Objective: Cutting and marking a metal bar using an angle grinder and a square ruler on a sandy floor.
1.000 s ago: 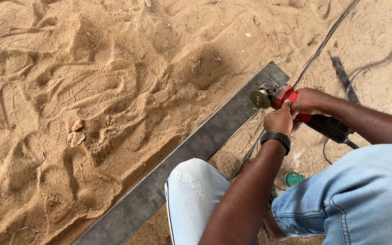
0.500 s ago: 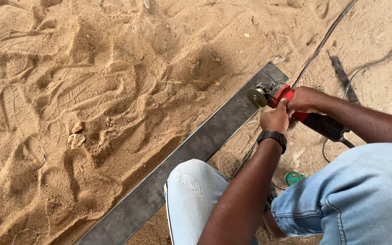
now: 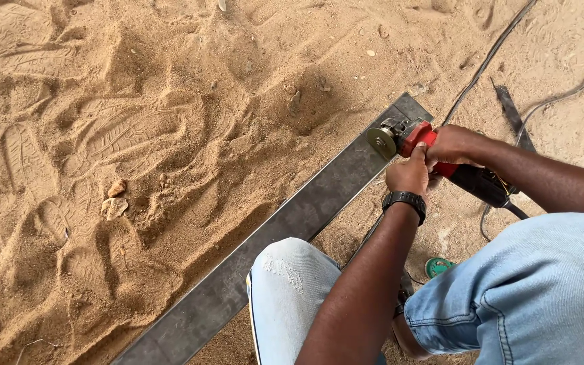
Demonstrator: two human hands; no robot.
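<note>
While one long dark metal strip (image 3: pixel 285 226) lies across the sand (image 3: pixel 136 135), both hands, left hand (image 3: pixel 410 174) and right hand (image 3: pixel 455 144), clasp one red angle grinder (image 3: pixel 434 152) at its far end.

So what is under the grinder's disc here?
The grinder, held in both the left hand and right hand, has its disc over the far end of the long flat metal bar, which lies on sand. Whether disc and bar touch is hidden.
</note>
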